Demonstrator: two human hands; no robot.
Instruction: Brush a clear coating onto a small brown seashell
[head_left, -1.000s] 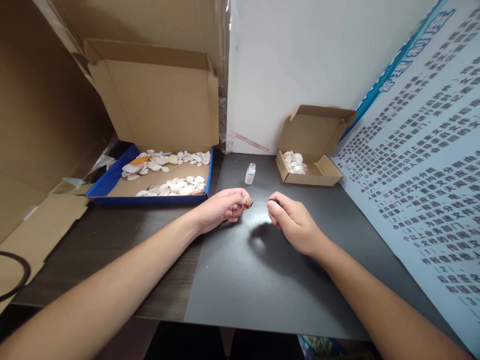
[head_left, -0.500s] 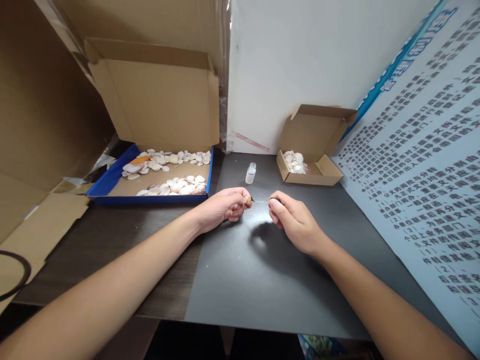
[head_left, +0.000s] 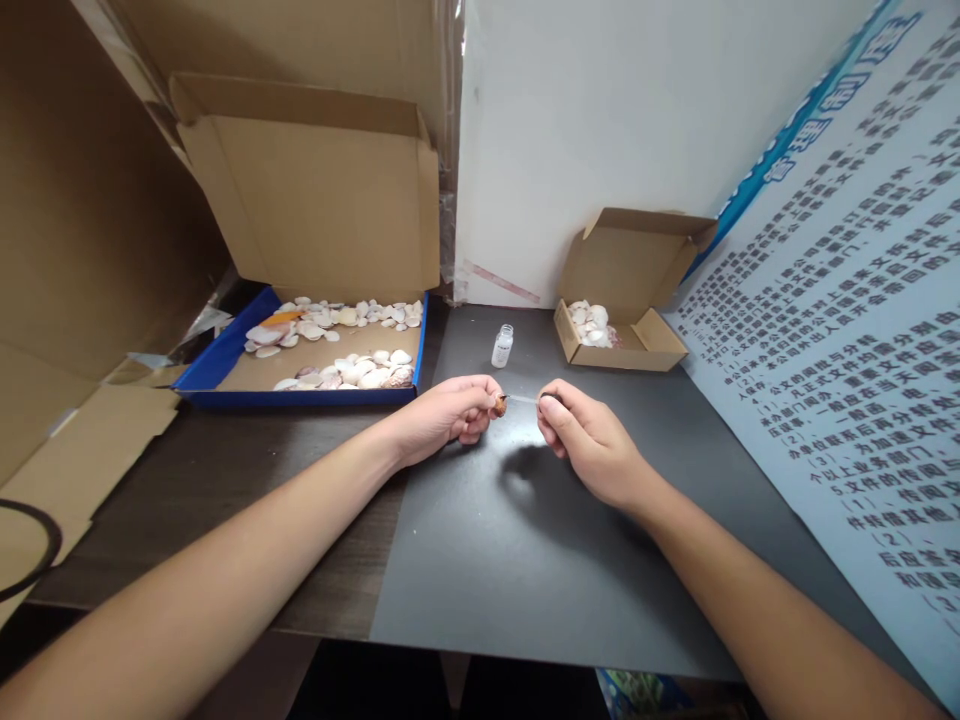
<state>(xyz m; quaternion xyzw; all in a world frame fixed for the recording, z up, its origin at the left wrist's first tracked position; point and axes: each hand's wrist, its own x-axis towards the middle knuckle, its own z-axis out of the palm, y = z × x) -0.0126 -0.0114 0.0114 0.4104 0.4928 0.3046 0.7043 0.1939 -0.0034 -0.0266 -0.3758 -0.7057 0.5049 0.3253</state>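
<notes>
Over grey mat (head_left: 555, 600), mid-frame: pinching brown piece (head_left: 501, 406) in left hand (head_left: 457, 412), gripping clear stick (head_left: 523, 400) in right hand (head_left: 589, 435), aimed at brown piece; cannot tell contact. Looks like dabbing step; calls for steady pinch, light strokes.

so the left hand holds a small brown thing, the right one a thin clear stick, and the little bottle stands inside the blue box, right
The little bottle isn't inside the blue box; the head view shows it standing on the dark grey mat. The left hand does hold a small brown thing, and the right hand a thin clear stick.
</notes>
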